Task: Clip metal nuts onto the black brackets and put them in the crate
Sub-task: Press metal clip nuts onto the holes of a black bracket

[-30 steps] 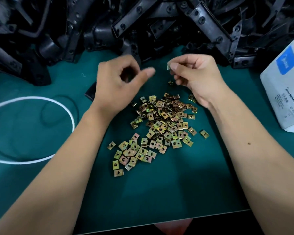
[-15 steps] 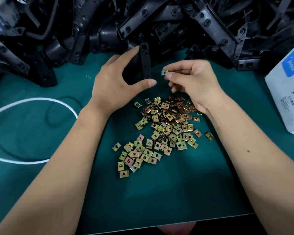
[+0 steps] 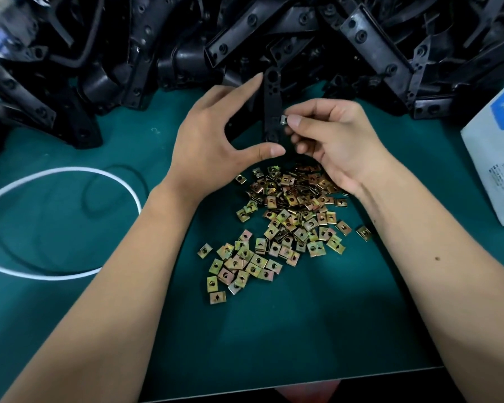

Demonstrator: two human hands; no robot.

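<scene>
My left hand (image 3: 213,141) holds a narrow black bracket (image 3: 272,109) upright, pinched lengthwise between the index fingertip at its top end and the thumb at its bottom end. With thumb and fingertips, my right hand (image 3: 335,141) pinches a small metal nut (image 3: 283,121) that touches the bracket's right edge about halfway down. Just below both hands, a loose heap of gold-coloured metal nuts (image 3: 288,219) lies on the green mat (image 3: 303,330). No crate is in view.
A big pile of black brackets (image 3: 274,39) fills the whole back of the table. A white box (image 3: 498,146) with a blue label stands at the right edge. A white cable loop (image 3: 70,222) lies at the left. The mat's front edge (image 3: 303,383) runs near my body.
My left hand has picked a black bracket from the pile and stood it between index finger and thumb. My right hand has brought its nut leftward onto the bracket's edge.
</scene>
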